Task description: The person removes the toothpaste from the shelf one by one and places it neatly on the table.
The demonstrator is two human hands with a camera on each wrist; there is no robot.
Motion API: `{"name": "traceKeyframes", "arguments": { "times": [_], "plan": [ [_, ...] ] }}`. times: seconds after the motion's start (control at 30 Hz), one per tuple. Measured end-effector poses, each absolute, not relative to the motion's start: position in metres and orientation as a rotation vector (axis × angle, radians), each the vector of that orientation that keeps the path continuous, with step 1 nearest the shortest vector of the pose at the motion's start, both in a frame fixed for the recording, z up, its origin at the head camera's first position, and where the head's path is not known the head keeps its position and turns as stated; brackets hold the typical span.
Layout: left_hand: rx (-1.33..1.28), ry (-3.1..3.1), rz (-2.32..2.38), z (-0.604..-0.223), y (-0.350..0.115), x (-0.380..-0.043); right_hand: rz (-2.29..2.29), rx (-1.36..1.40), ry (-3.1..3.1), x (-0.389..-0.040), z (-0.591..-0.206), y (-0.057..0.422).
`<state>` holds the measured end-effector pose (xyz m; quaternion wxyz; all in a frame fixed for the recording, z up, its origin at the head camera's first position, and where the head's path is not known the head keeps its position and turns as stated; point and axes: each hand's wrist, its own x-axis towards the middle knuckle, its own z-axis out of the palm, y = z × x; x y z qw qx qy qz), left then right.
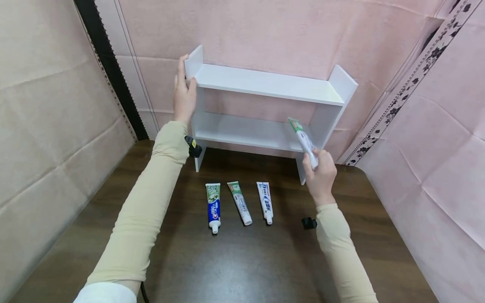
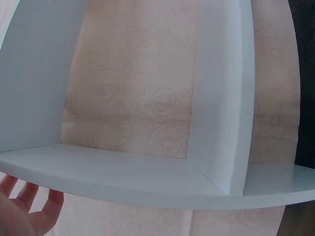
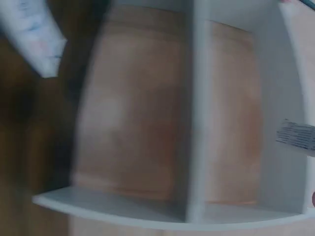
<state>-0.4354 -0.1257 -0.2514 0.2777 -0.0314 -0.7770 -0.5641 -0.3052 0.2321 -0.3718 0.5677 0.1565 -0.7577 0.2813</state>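
Note:
A small white two-tier shelf [image 1: 270,86] stands at the back of the table. My left hand [image 1: 185,94] grips the upper part of its left side panel, and the fingers [image 2: 51,209] show at the panel's edge in the left wrist view. My right hand [image 1: 321,172] holds a white toothpaste tube [image 1: 304,141] by its cap end. The tube's green end points up and away, overlapping the right part of the lower board in the head view. In the right wrist view, only a printed piece of a tube [image 3: 298,135] shows at the right edge.
On the dark wooden table [image 1: 227,265] lie a blue-and-green Crest toothpaste tube [image 1: 214,208], a white-and-green tube [image 1: 240,203] and a white-and-blue tube [image 1: 265,202], side by side before the shelf. Pink patterned cloth [image 1: 265,33] hangs behind and at both sides.

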Motion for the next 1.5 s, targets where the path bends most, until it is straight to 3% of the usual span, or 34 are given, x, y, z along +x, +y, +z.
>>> {"name": "traceKeyframes", "arguments": {
  "times": [0.2,0.37,0.87,1.5],
  "plan": [
    [-0.100,-2.113,-1.492,-0.259,-0.120,-0.437,0.677,0.328,-1.844,-0.290,-0.422,0.234],
    [-0.108,-2.089,-1.478,-0.260,-0.119,-0.438,0.698,0.319,-1.897,-0.282,-0.441,0.234],
    [-0.098,-2.071,-1.478,-0.252,-0.120,-0.437,0.628,0.318,-2.014,-0.265,-0.462,0.240],
    [-0.095,-2.055,-1.469,-0.255,-0.126,-0.441,0.519,0.099,-2.966,-0.273,-0.477,0.252]
  ]
}}
